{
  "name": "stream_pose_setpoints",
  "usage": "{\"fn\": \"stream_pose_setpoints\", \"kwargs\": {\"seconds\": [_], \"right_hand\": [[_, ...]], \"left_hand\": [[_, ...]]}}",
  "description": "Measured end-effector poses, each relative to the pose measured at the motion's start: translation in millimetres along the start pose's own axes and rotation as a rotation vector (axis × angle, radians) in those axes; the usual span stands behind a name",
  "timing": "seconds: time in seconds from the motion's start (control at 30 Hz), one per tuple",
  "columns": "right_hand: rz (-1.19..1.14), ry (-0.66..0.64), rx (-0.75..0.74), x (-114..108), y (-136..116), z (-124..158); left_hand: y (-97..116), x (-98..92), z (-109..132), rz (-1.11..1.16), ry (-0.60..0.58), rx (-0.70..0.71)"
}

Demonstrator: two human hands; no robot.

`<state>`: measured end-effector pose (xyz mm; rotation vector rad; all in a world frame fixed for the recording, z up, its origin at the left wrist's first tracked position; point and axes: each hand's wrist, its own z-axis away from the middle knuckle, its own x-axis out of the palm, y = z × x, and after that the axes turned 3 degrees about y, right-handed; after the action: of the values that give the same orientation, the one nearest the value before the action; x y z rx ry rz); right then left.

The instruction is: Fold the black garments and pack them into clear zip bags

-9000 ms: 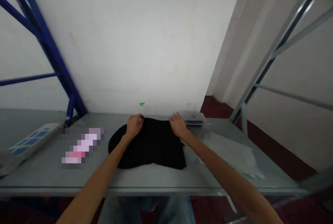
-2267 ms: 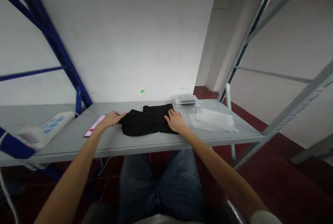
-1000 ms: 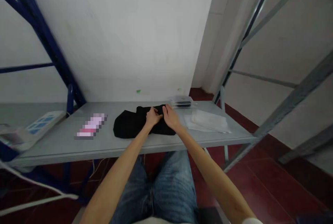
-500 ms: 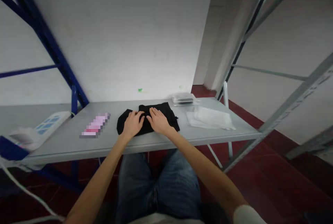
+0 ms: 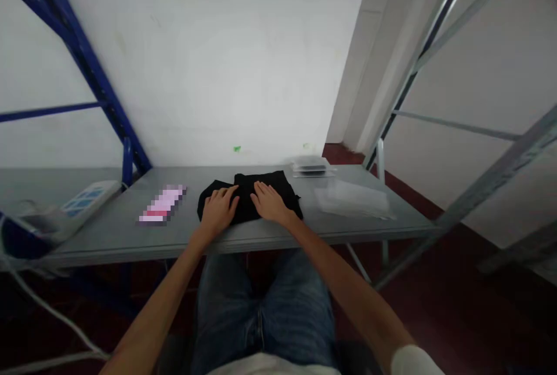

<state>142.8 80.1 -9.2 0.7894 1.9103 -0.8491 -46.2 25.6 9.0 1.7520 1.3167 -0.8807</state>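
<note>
A folded black garment [image 5: 261, 182] lies in the middle of a grey metal table [image 5: 108, 233]. My left hand [image 5: 219, 209] lies flat on its left part, fingers stretched out and pointing away from me. My right hand [image 5: 270, 202] rests flat on the garment's middle, fingers spread. Neither hand grips the cloth. Both forearms reach in from below, over my knees in blue jeans.
A phone [image 5: 162, 204] lies left of the garment. A white power strip [image 5: 85, 202] sits at the far left. Clear plastic bags [image 5: 353, 201] lie to the right, with a small stack of flat packs [image 5: 311, 166] behind them. Blue and grey shelf posts flank the table.
The garment went from spread wide to folded smaller. Both hands came from pinching its far edge together to lying flat on it, nearer the table's front.
</note>
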Motion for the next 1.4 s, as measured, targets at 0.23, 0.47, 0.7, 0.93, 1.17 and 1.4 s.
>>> {"fn": "stream_pose_setpoints", "kwargs": {"seconds": [0.23,0.47,0.7,0.93,1.17,1.4], "right_hand": [[-0.03,0.073,-0.082,4.3,-13.6,-8.9],[-0.005,-0.058,-0.047,19.8,-9.4,-10.5],[0.018,-0.14,-0.023,14.0,-6.2,-13.2],[0.007,-0.151,-0.01,15.2,-5.1,-13.7],[-0.091,-0.114,-0.009,20.5,0.2,-13.4],[-0.317,0.144,0.156,-14.7,24.5,-16.4]], "left_hand": [[-12.8,22.5,-11.9,0.111,-0.035,0.122],[-16.8,27.8,-8.8,-0.021,-0.208,0.094],[-7.6,20.9,-6.5,-0.128,-0.252,0.086],[-4.6,23.7,-6.6,-0.159,-0.221,0.055],[3.5,11.3,-10.2,-0.179,-0.051,-0.145],[24.5,3.4,-10.1,-0.197,0.024,-0.231]]}}
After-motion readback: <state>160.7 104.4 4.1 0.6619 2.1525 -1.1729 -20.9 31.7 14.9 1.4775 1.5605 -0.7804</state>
